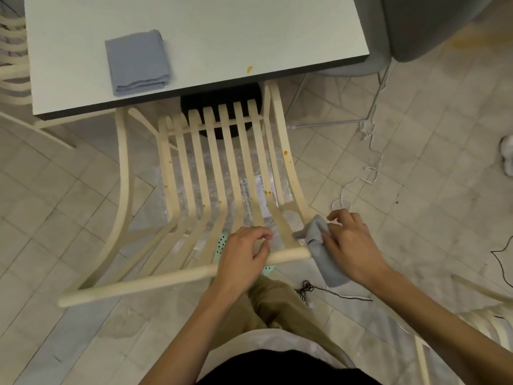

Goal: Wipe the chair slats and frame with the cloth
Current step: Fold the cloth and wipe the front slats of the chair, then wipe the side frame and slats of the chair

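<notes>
Pale square floor tiles point(83, 190), scuffed and strewn with thin cords, fill most of what I see, with a pale grey-green worktop point(222, 37) at the far side. Pushed partly under it is the cream wooden slatted chair point(216, 168), its back rail nearest to me. My left hand point(244, 254) is curled over the round top rail point(166, 276), fingers closed around it to steady the chair. My right hand point(349, 245) is bunched around the light blue-grey wiping cloth point(319, 243), pressing it against the right end of that rail where the curved side frame meets it. I judge the job barely started: I count about seven small orange-brown spots on the slats and right frame, for instance one high on the right frame point(285, 153) and one lower on a slat point(268, 192), and another sits on the worktop edge point(249, 69). I count roughly eight long slats, two cloths in all, the second folded blue-grey one point(137, 62) lying on the worktop, and parts of three other chairs at the picture's edges.
</notes>
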Available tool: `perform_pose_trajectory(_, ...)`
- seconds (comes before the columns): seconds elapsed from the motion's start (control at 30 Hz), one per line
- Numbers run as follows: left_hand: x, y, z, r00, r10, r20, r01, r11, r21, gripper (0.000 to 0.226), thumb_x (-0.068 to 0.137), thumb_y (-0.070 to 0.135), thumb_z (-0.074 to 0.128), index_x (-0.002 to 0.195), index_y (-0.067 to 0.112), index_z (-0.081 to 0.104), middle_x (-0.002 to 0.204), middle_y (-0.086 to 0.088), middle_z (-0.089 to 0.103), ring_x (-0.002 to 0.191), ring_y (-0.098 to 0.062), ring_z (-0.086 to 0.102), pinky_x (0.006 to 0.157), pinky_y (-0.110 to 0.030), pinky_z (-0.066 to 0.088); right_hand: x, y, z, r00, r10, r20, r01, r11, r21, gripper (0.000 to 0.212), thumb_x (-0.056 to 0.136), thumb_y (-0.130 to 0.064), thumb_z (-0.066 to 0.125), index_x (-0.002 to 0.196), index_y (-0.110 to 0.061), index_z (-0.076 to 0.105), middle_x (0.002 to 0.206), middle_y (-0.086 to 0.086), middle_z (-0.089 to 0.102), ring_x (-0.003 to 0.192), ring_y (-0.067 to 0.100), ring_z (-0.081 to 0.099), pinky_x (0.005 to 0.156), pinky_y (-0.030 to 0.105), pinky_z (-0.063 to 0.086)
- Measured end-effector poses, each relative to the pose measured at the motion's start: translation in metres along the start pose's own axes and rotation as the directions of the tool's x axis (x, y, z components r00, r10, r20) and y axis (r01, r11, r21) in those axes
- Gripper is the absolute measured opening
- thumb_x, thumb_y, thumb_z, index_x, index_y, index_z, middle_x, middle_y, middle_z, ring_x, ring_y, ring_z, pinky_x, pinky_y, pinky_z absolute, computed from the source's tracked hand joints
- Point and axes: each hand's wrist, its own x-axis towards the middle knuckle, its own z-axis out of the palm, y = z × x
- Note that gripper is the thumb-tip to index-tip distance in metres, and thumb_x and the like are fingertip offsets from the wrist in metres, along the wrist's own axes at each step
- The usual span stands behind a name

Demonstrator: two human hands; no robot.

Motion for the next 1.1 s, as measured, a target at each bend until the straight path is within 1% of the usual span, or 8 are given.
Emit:
perform_pose_trajectory(0.17,0.008,0.017,0.017,0.997,0.050,0.055,-0.053,0.996,0.069,0.021,0.090,0.022,0.058,0.109,0.026,0.068,0.110,0.014,0.067,0.101,-0.004,0.057,0.093,-0.031,0.047,0.017,0.007,-0.013,0.999,0.051,-0.002,-0.050,0.985,0.166,0.018,0.092,-0.019,0.058,0.086,-0.008,0.071,0.094,0.007,0.049,0.080,0.022,0.046,0.072,0.032,0.038)
perform_pose_trajectory(0.33,0.013,0.017,0.020,0.999,-0.013,0.051,0.009,0.997,0.074,0.022,0.091,0.023,0.058,0.110,0.029,0.067,0.110,0.017,0.065,0.099,-0.001,0.054,0.093,-0.026,0.044,0.042,0.002,-0.004,0.968,0.152,0.201,-0.186,0.969,0.164,0.032,0.091,-0.016,0.053,0.061,-0.007,0.050,0.055,0.002,0.039,0.054,0.017,0.041,0.046,0.023,0.027)
perform_pose_trajectory(0.5,0.041,0.028,0.032,0.993,-0.030,0.111,0.032,0.999,-0.022,0.021,0.091,0.021,0.056,0.108,0.026,0.068,0.110,0.012,0.067,0.103,-0.004,0.056,0.091,-0.026,0.047,0.082,-0.001,0.018,0.930,0.261,0.259,-0.292,0.952,0.090,0.036,0.094,-0.015,0.046,0.060,-0.011,0.036,0.061,0.004,0.036,0.055,0.017,0.041,0.043,0.023,0.025)
perform_pose_trajectory(0.67,0.045,0.038,0.047,0.985,0.075,0.155,-0.086,0.994,0.064,0.022,0.091,0.021,0.055,0.109,0.022,0.067,0.111,0.008,0.067,0.103,-0.008,0.057,0.092,-0.032,0.047,0.123,-0.006,0.030,0.942,0.244,0.230,-0.266,0.962,0.068,0.035,0.095,-0.010,0.043,0.063,-0.011,0.032,0.087,0.016,0.055,0.081,0.031,0.055,0.058,0.029,0.039)
perform_pose_trajectory(0.8,0.045,0.035,0.049,0.987,0.111,0.114,-0.119,0.991,0.068,0.022,0.091,0.020,0.055,0.109,0.023,0.067,0.108,0.013,0.066,0.100,-0.002,0.054,0.091,-0.026,0.045,0.154,-0.005,0.043,0.945,0.243,0.221,-0.270,0.957,0.105,0.026,0.096,-0.007,0.041,0.071,-0.010,0.046,0.066,0.001,0.034,0.069,0.023,0.047,0.060,0.029,0.040)
perform_pose_trajectory(0.9,0.046,0.034,0.049,0.987,0.093,0.132,-0.098,0.995,0.035,0.023,0.092,0.023,0.054,0.112,0.025,0.066,0.108,0.016,0.065,0.100,0.002,0.053,0.091,-0.019,0.043,0.176,0.003,0.054,0.954,0.253,0.160,-0.282,0.939,0.199,0.037,0.096,-0.015,0.046,0.061,-0.018,0.034,0.065,0.004,0.037,0.074,0.026,0.047,0.067,0.033,0.040)
perform_pose_trajectory(0.97,0.048,0.032,0.049,0.987,0.056,0.148,-0.056,0.998,-0.006,0.024,0.092,0.025,0.055,0.113,0.028,0.065,0.109,0.019,0.063,0.102,0.003,0.054,0.091,-0.015,0.042,0.192,0.007,0.059,0.948,0.284,0.146,-0.313,0.915,0.255,0.040,0.098,-0.017,0.045,0.060,-0.018,0.031,0.065,0.003,0.038,0.070,0.022,0.046,0.059,0.028,0.038)
perform_pose_trajectory(1.1,0.077,0.027,0.050,0.972,-0.064,0.225,0.089,0.990,-0.106,0.028,0.092,0.025,0.058,0.119,0.027,0.064,0.113,0.016,0.064,0.101,0.003,0.057,0.085,-0.014,0.045,0.221,0.016,0.067,0.920,0.369,0.129,-0.387,0.815,0.430,0.029,0.095,-0.019,0.052,0.069,-0.007,0.050,0.060,0.005,0.038,0.055,0.018,0.043,0.048,0.023,0.034)
